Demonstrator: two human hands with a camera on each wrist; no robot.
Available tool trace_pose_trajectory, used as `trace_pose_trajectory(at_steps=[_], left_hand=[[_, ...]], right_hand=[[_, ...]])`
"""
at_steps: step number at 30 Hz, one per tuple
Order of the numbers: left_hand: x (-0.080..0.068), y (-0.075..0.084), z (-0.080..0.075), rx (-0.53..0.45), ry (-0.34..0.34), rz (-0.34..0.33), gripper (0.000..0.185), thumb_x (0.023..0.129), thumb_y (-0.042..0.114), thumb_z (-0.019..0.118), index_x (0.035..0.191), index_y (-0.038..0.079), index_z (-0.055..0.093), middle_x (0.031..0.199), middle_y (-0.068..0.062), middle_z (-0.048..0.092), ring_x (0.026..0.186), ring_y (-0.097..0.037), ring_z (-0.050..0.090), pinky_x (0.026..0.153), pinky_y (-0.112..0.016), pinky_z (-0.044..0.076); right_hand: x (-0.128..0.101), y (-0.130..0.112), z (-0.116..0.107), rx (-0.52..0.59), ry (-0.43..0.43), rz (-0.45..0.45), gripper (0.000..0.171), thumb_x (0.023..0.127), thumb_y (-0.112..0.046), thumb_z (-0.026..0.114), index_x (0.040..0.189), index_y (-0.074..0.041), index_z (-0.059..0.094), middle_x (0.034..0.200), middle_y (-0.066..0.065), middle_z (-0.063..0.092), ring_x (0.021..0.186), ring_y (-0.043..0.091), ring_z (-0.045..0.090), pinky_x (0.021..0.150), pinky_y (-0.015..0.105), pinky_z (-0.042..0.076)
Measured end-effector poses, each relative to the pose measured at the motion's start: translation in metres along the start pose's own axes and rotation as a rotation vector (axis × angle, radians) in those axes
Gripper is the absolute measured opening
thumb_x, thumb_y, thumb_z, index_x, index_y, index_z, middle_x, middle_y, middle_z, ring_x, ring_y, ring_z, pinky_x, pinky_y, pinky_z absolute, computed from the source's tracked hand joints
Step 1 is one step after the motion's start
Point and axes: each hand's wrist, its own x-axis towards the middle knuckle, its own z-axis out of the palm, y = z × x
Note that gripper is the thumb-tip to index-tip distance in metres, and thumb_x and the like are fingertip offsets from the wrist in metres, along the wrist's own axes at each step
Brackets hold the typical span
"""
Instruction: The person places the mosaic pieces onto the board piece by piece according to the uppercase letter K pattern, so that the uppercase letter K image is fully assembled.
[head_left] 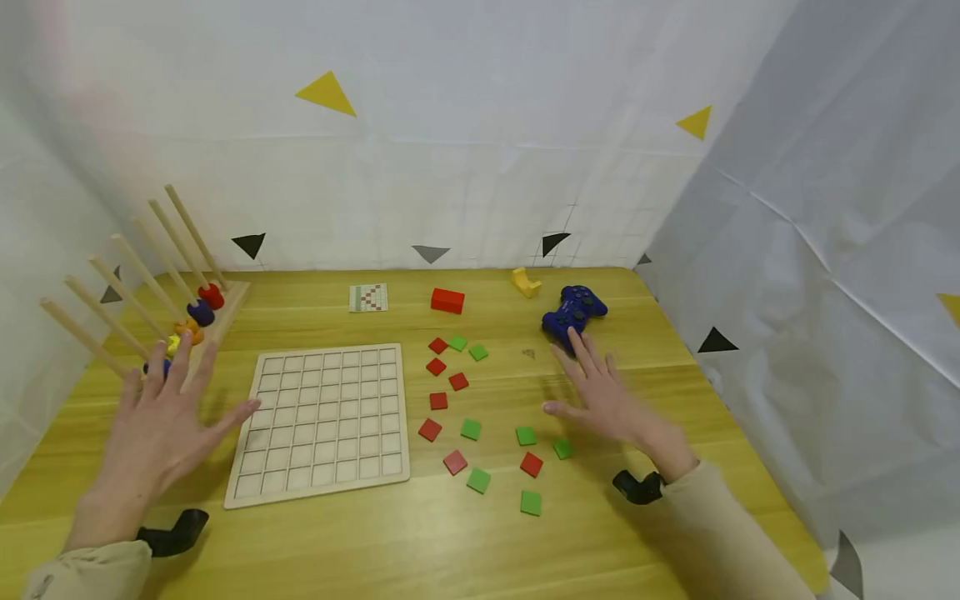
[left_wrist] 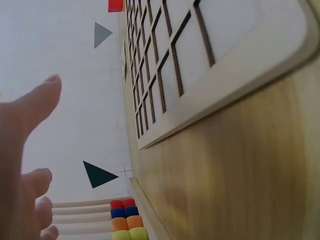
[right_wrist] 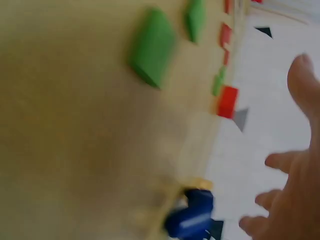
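Note:
My left hand (head_left: pixel 161 433) hovers with spread fingers at the left edge of a pale wooden grid board (head_left: pixel 322 425), holding nothing. Beyond its fingertips stands a wooden peg rack (head_left: pixel 236 292) with coloured beads low on its rods. My right hand (head_left: pixel 607 400) is also spread and holds nothing; its fingertips overlap the near end of a blue game controller (head_left: pixel 573 312) in the head view, and whether they touch it I cannot tell. Between the hands lie several red square tiles (head_left: pixel 438 401) and green square tiles (head_left: pixel 471 429), scattered right of the board.
Along the back of the table (head_left: pixel 480 558) lie a small patterned card (head_left: pixel 368 297), a red block (head_left: pixel 447 301) and a yellow curved piece (head_left: pixel 526 282). White sheeting (head_left: pixel 480 108) with coloured triangles hangs behind and at both sides.

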Motion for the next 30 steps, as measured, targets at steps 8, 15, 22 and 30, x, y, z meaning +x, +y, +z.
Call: trace_pose_trajectory(at_steps=[8, 15, 22, 30], left_hand=[[-0.001, 0.001, 0.014, -0.096, -0.142, 0.043, 0.104, 0.093, 0.067, 0.052, 0.161, 0.009, -0.003, 0.165, -0.021, -0.015, 0.151, -0.045, -0.013, 0.119, -0.061, -0.012], [-0.002, 0.002, 0.021, -0.159, -0.228, 0.057, 0.104, 0.094, 0.065, 0.053, 0.16, 0.004, 0.001, 0.164, -0.024, -0.013, 0.15, -0.049, -0.011, 0.118, -0.065, -0.006], [-0.003, 0.007, 0.029, -0.21, -0.321, 0.075, 0.111, 0.092, 0.067, 0.055, 0.158, -0.001, -0.003, 0.163, -0.028, -0.011, 0.149, -0.05, -0.011, 0.117, -0.068, -0.004], [0.0, 0.015, 0.042, -0.254, -0.341, 0.1, 0.117, 0.089, 0.067, 0.06, 0.157, -0.006, -0.002, 0.163, -0.03, -0.008, 0.15, -0.05, -0.007, 0.118, -0.066, -0.003]], right_hand=[[-0.021, -0.017, 0.035, 0.185, -0.22, -0.224, 0.101, 0.09, -0.061, 0.063, 0.162, -0.011, 0.012, 0.168, 0.018, -0.006, 0.153, 0.044, -0.003, 0.118, 0.069, 0.007], [-0.027, -0.033, 0.05, 0.216, -0.316, -0.351, 0.106, 0.087, -0.06, 0.067, 0.162, -0.013, 0.009, 0.168, 0.016, -0.007, 0.153, 0.043, -0.009, 0.118, 0.069, 0.002], [-0.006, -0.064, 0.064, 0.089, -0.29, -0.393, 0.096, 0.095, -0.065, 0.05, 0.162, -0.017, 0.002, 0.169, 0.01, -0.01, 0.155, 0.034, -0.009, 0.122, 0.059, 0.004], [0.046, -0.094, 0.081, 0.014, -0.219, -0.361, 0.091, 0.098, -0.065, 0.045, 0.162, -0.016, 0.004, 0.169, 0.011, -0.009, 0.155, 0.033, -0.009, 0.123, 0.058, 0.003]])
